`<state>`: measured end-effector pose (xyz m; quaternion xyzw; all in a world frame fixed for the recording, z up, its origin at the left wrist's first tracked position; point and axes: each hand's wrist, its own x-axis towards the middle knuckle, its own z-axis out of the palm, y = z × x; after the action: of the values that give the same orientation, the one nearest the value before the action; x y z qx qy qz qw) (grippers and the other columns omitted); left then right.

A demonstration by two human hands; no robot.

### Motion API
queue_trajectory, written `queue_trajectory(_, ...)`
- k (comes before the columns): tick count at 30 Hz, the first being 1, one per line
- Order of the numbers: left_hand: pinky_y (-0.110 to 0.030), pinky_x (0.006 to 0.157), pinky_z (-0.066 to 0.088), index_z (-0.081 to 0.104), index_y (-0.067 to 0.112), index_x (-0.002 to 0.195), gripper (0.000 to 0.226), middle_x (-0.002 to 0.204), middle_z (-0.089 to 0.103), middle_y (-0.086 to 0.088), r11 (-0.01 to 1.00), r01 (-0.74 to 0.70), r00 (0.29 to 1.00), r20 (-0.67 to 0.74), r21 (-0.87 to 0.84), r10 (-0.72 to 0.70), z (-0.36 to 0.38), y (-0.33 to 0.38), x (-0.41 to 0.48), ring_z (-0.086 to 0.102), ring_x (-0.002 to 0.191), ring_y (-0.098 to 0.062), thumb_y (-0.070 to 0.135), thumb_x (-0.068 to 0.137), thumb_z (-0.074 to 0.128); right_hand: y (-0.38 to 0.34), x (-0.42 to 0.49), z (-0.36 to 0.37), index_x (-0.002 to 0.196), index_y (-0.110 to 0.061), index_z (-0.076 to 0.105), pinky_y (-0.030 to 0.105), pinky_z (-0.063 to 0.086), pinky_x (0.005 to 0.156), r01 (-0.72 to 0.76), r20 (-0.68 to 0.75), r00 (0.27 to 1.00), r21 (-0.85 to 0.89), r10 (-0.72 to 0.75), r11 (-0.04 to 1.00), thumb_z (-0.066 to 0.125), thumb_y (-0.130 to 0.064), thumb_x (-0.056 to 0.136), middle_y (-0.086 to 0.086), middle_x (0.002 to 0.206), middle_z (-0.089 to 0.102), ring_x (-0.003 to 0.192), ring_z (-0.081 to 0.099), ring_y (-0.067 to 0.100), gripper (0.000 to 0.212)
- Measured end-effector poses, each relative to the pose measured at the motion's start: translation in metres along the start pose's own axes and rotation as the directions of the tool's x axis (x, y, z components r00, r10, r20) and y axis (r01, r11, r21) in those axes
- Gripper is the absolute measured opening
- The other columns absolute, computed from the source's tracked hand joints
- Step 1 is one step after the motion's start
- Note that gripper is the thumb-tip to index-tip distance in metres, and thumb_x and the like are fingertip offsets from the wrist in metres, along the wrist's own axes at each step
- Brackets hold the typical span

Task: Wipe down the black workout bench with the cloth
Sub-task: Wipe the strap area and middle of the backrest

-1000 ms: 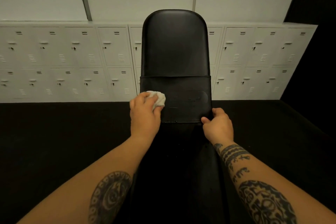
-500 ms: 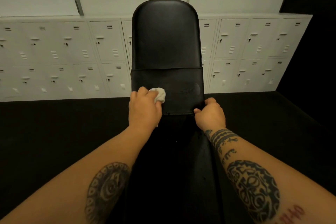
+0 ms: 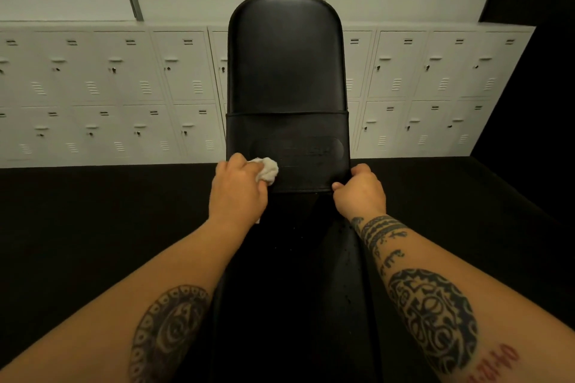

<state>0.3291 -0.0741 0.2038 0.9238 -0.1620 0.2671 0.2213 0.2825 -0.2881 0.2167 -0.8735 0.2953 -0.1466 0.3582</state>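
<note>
The black workout bench (image 3: 286, 71) runs away from me, its padded back raised upright in the middle of the view. My left hand (image 3: 238, 193) is closed on a crumpled white cloth (image 3: 266, 171) and presses it against the lower left of the back pad, just above the pad's bottom edge. My right hand (image 3: 361, 191) grips the lower right corner of that same pad. The seat part below my hands is very dark and hard to make out.
A bank of white lockers (image 3: 109, 93) lines the wall behind the bench, on both sides of it. Black floor (image 3: 93, 211) spreads left and right of the bench. A dark wall (image 3: 535, 71) closes the right side.
My left hand with the cloth has stayed on the lower left of the back pad with only a slight shift. My right hand keeps its grip on the pad corner. The view has shifted slightly.
</note>
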Motion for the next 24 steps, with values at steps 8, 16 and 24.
queue_trajectory(8, -0.039, 0.082, 0.05, 0.069, 0.02, 0.128, 0.037, 0.112, 0.055, -0.004, 0.992, -0.129, 0.985, 0.11, -0.013, 0.129, 0.018, 0.044, -0.022, 0.047, 0.102, -0.026, 0.024, 0.093, 0.061, 0.003, 0.0, 0.0, 0.131, -0.017, 0.05, 0.035, 0.046, 0.083, 0.007, -0.016, 1.0, 0.003, -0.006, 1.0, 0.07, -0.031, 0.089, 0.006, 0.125, 0.059, 0.114, 0.058, 0.027, 0.048)
queue_trajectory(16, -0.025, 0.075, 0.053, 0.075, 0.03, 0.104, 0.017, 0.098, 0.072, 0.007, 0.743, 0.471, 0.87, 0.391, -0.476, -0.301, -0.006, 0.087, -0.03, 0.067, 0.09, -0.011, 0.037, 0.09, 0.07, 0.018, -0.039, -0.007, 0.13, -0.023, 0.059, 0.036, 0.046, 0.097, 0.034, -0.105, 0.994, 0.284, -0.004, 0.958, 0.052, -0.04, 0.099, 0.001, 0.13, 0.058, 0.113, 0.057, 0.017, 0.036)
queue_trajectory(24, -0.03, 0.071, 0.051, 0.079, 0.014, 0.105, 0.028, 0.1, 0.077, -0.005, 0.049, 0.84, 0.543, 0.832, -0.541, -0.116, -0.025, 0.109, -0.049, 0.069, 0.094, -0.02, 0.023, 0.095, 0.055, 0.038, -0.097, 0.014, 0.136, -0.038, 0.054, 0.022, 0.046, 0.092, 0.051, 0.029, 0.996, 0.628, -0.09, 0.777, 0.049, -0.048, 0.099, -0.01, 0.125, 0.056, 0.111, 0.056, 0.002, 0.039)
